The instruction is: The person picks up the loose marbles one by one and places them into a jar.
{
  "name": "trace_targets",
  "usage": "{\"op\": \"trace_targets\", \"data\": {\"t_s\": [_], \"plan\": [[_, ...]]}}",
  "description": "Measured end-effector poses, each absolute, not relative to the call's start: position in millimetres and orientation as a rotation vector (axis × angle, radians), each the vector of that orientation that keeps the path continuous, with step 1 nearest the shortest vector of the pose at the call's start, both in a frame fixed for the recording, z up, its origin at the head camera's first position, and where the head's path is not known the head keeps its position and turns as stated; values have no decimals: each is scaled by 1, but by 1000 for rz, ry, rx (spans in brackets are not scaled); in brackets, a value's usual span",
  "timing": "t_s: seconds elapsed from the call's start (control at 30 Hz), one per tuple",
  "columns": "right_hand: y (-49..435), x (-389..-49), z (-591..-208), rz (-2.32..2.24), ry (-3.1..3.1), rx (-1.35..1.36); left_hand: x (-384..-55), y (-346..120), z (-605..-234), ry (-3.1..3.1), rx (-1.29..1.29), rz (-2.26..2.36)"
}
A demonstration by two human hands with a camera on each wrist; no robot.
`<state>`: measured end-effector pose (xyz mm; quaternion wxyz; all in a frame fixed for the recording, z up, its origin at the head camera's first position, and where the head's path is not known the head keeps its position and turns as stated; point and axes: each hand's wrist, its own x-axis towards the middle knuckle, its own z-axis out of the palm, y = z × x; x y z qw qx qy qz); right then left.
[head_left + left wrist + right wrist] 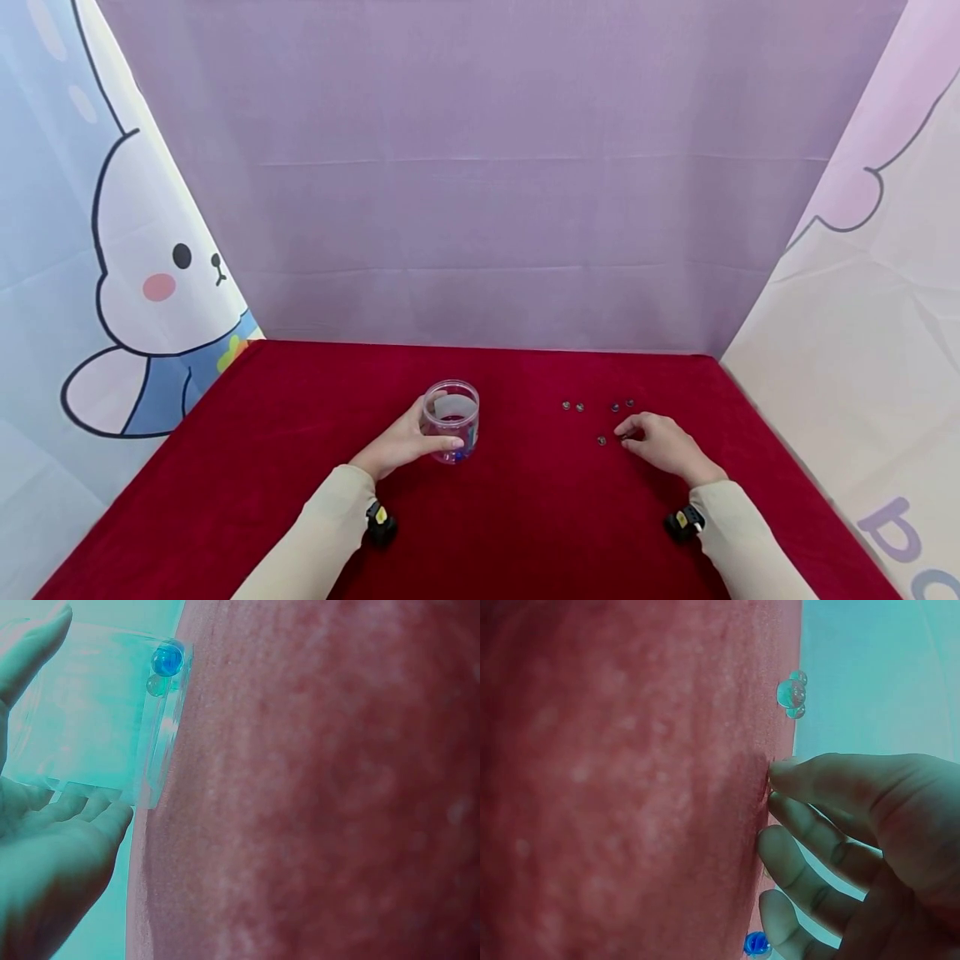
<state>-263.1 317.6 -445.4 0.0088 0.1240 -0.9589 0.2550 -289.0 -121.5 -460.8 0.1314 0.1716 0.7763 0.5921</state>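
My left hand (405, 437) grips a clear plastic jar (467, 427) with an open top, thumb across the near side and fingers behind. At the jar's bottom, in the left wrist view, lie a blue glass marble (167, 658) and a smaller-looking clear marble (157, 685). On the cloth to the right, my right hand (667, 446) pinches a small marble between thumb and index finger; the fingertips mostly hide it. Left of those fingertips sits another marble (602, 441). The right wrist view has clear marbles (791, 694) beyond the thumb and a blue marble (757, 943) near the lower fingers.
Several more marbles lie loose farther back, among them one marble (566, 406) toward the middle and one marble (629, 402) behind the right hand. Red cloth (517, 517) covers the table. A lilac curtain (480, 183) hangs behind, with printed curtains at both sides.
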Motion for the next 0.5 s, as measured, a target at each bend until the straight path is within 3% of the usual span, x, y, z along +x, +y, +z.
{"op": "trace_targets", "data": {"t_s": [0.5], "plan": [[322, -265, -443, 804, -2988, 398, -288, -121, -459, 2266, 478, 1706]]}}
